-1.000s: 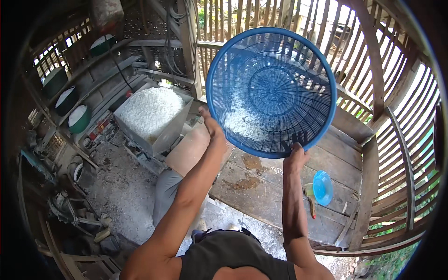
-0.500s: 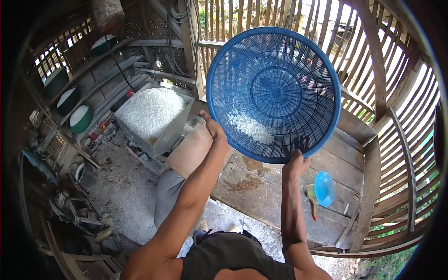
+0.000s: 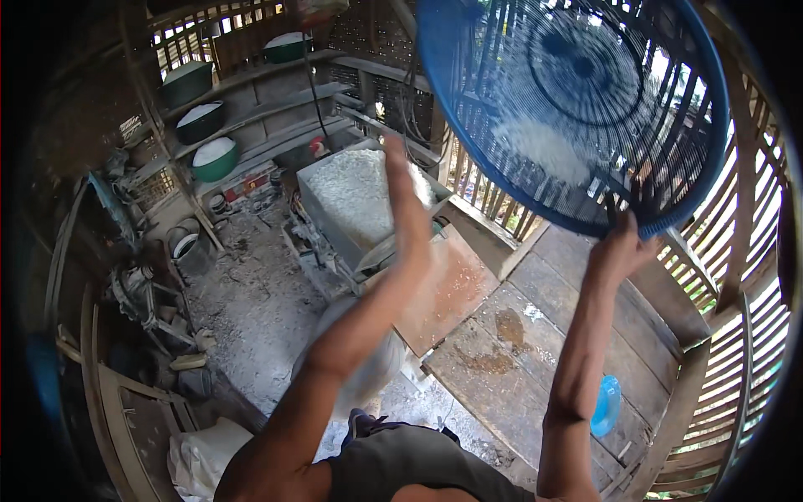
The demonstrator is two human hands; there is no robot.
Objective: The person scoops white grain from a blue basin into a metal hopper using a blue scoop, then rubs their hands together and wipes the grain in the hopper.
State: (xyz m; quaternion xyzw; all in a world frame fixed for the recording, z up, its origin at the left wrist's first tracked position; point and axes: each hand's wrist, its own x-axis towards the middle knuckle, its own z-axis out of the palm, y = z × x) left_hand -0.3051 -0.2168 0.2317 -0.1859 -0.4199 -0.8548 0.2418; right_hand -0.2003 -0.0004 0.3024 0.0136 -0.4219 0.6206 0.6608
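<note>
A big round blue plastic basket (image 3: 577,109) hangs tilted at the upper right, and a patch of white crumbly stuff (image 3: 548,151) lies inside it. Its lower rim is gripped by my right hand (image 3: 621,251), with the fingers hidden behind or inside the rim. My left hand (image 3: 396,159) is off the basket, raised in front of the square metal hopper (image 3: 322,205). Motion smears its fingers, so their pose is unclear. Heaped in the hopper is more white crumbly material (image 3: 351,188).
Green basins (image 3: 216,163) of white material stand on stepped wooden shelves at the left. A board (image 3: 447,293) lies beside the hopper, next to a plank platform (image 3: 502,376). Partly behind my right forearm is a light-blue bowl (image 3: 606,406). Slatted walls (image 3: 711,368) close the right.
My left hand has let go of the basket rim and swung toward the hopper. The basket, held by my right hand, has moved up and right in view. The whole view has turned left.
</note>
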